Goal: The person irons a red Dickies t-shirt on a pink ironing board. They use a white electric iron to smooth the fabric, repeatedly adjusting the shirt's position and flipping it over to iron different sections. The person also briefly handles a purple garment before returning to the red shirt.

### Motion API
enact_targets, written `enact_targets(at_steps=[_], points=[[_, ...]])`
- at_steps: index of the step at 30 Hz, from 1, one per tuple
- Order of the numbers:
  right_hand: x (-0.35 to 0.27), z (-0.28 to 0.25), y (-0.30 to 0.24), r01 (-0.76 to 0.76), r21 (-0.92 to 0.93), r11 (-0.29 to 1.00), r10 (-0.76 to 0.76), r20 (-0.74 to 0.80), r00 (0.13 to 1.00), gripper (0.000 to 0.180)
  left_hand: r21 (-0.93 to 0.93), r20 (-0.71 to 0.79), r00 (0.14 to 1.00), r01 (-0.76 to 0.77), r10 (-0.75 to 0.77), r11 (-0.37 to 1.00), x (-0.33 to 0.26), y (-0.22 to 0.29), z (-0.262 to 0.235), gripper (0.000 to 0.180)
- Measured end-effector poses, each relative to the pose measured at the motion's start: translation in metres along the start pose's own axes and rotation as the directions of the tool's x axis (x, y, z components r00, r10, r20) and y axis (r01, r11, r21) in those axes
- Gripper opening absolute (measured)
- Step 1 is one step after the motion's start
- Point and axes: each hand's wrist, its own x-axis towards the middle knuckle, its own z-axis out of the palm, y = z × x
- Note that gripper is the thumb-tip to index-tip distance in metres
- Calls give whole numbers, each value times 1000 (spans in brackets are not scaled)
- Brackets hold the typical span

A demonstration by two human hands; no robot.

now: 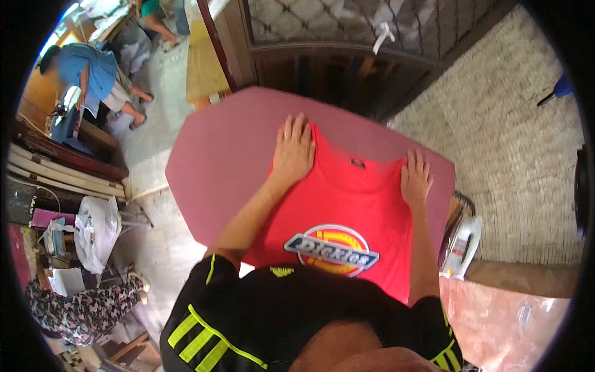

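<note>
A red sleeveless shirt (353, 201) with a round printed emblem lies spread on a dark pink padded board (223, 139), its neckline pointing away from me. My left hand (294, 150) rests flat on the shirt's left shoulder strap, fingers stretched out and side by side. On the right shoulder strap lies my right hand (416, 178), also flat with fingers extended. Neither hand is closed around the cloth. The lower part of the shirt is hidden by my body.
A steam iron (462, 248) stands just beyond the board's right edge. A dark metal grille door (347, 37) borders the far side. To the left are a wooden bench (206, 65), a white bag (97, 232), a person in blue (93, 71) and another in patterned clothing (87, 313).
</note>
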Motion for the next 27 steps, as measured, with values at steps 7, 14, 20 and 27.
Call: enact_targets(at_steps=[7,14,20,27], points=[[-12,-38,-152,504,595,627,-353,-359,864,24,-9,103,995,1,0,1000,6,-31,7,41],[-12,8,-252,627,368,686,-590,-221,776,52,-471,-83,997,-36,-4,881,17,-78,12,27],[30,31,-239,571,604,556,-514,-290,807,43,-440,-152,985,8,-83,898,2,-14,-7,49],[-5,-38,-86,425,678,599,-171,-410,896,18,60,158,986,51,-60,997,-23,4,11,67]])
